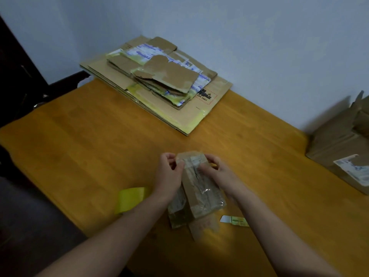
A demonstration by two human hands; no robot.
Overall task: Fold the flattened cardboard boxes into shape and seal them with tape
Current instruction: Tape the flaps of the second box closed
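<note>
A small cardboard box (197, 194), covered in old clear tape, lies on the wooden table (89, 146) near its front edge. My left hand (169, 174) grips its far left end, fingers curled at the top flap. On the far right end, my right hand (211, 168) pinches the box with thumb and fingers. A roll of yellow-green tape (129, 199) stands just left of my left forearm. A stack of flattened cardboard boxes (157, 80) lies at the back of the table by the wall.
A small utility knife (234, 220) with a yellow-green body lies right of the box. Larger folded cardboard boxes (339, 144) with a shipping label stand at the table's right edge. A dark chair (30, 216) is at the left.
</note>
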